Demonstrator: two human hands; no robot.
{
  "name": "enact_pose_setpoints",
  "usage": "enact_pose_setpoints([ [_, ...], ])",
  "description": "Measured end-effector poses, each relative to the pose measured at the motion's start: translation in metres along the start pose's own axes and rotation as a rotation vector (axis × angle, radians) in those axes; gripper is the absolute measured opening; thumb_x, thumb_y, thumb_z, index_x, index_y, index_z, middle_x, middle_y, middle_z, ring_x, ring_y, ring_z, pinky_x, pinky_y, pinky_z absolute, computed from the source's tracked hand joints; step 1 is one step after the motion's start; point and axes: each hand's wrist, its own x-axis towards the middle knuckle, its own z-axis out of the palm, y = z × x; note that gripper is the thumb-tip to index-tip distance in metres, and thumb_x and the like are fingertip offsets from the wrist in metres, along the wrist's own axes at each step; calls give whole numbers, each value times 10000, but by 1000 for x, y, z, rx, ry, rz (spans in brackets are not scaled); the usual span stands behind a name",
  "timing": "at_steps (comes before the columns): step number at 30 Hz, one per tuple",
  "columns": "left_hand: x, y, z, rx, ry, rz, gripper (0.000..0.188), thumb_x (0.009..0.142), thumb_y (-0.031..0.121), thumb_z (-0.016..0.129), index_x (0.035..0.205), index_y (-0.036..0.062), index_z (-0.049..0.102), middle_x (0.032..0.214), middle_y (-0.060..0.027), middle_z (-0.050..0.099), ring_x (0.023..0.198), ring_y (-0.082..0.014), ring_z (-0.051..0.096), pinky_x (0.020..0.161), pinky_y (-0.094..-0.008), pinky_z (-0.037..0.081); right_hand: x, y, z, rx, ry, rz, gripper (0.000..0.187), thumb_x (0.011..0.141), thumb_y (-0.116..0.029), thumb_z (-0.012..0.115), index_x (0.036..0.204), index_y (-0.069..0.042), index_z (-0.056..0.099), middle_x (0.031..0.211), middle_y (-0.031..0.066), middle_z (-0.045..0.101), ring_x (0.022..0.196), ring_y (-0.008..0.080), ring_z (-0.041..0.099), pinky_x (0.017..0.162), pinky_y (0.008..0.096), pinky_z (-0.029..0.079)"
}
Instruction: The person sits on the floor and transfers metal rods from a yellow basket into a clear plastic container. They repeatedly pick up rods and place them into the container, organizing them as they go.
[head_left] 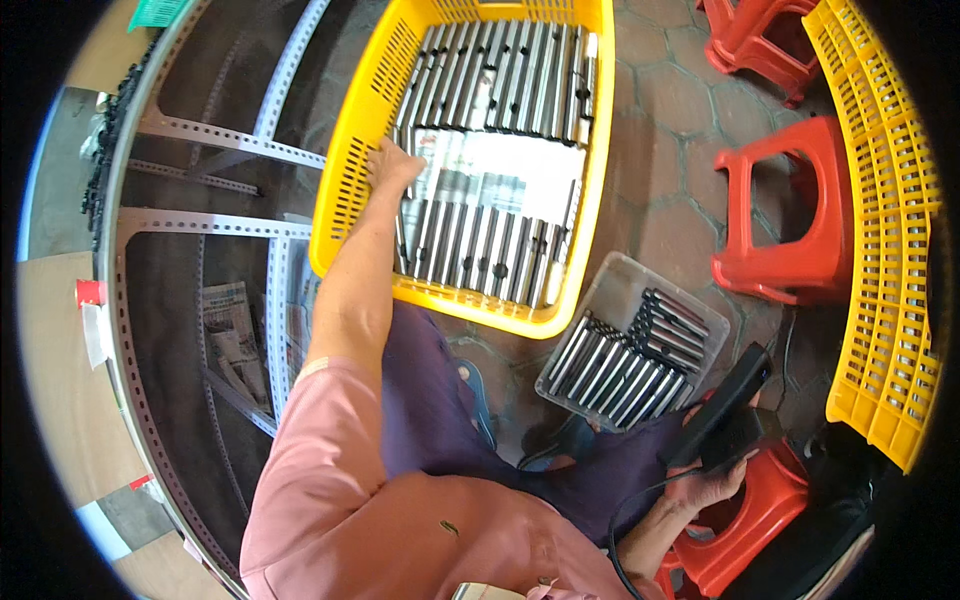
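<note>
A yellow plastic basket (342,215) holds two rows of shiny metal tubes (470,245) with dark holes, and a white printed sheet (500,170) lies between the rows. My left hand (393,166) reaches over the basket's left wall, its fingers curled beside the sheet and the leftmost tubes. Whatever it grips there is hidden. At lower right, my right hand (706,487) is closed around the lower end of a black flat device (722,412) with a thin black cable. A clear plastic bin (622,268) with shorter metal tubes (625,378) stands near my knees.
Red plastic stools (735,215) stand to the right, one of them beside my right hand. A tall yellow slatted crate (885,230) borders the far right. Perforated metal shelf framing (215,222) runs along the left, with newspapers (235,335) inside. Hexagonal paving (665,120) covers the floor.
</note>
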Motion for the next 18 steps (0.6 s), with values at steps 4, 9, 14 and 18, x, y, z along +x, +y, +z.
enact_pose_setpoints([
  [4, 25, -21, 6, -180, 5, 150, 661, 783, 237, 743, 1312, -50, 469, 1275, -280, 587, 1206, -372, 589, 1022, -424, 471, 2, 2, -2, -134, 106, -58, 934, 803, -413, 766, 1545, -82, 305, 1403, 216, 485, 1122, 317, 542, 953, 412, 440],
  [9, -6, 8, -3, 52, 41, 220, 674, 790, 263, 743, 1338, -13, 464, 1206, -251, 630, 1120, -370, 640, 971, -471, 510, 4, -3, -9, -62, 33, -108, 844, 779, -462, 785, 1427, -28, 461, 1289, 220, 537, 1015, 271, 546, 828, 369, 437],
  [14, 14, -6, -11, 59, 86, 284, 779, 733, 316, 807, 1345, -46, 490, 1181, -271, 645, 1116, -353, 649, 1007, -457, 496, 0, -5, -9, -46, 133, -146, 1001, 729, -463, 822, 1532, -98, 347, 1127, 135, 498, 802, 189, 453, 720, 305, 380],
  [18, -2, 5, -51, 124, 242, 404, 609, 772, 268, 772, 1259, -22, 550, 1078, -218, 693, 988, -312, 703, 918, -455, 551, 2, -7, -18, -19, -97, -100, 817, 773, -513, 781, 1367, -18, 515, 1289, 209, 531, 951, 216, 510, 765, 328, 403],
])
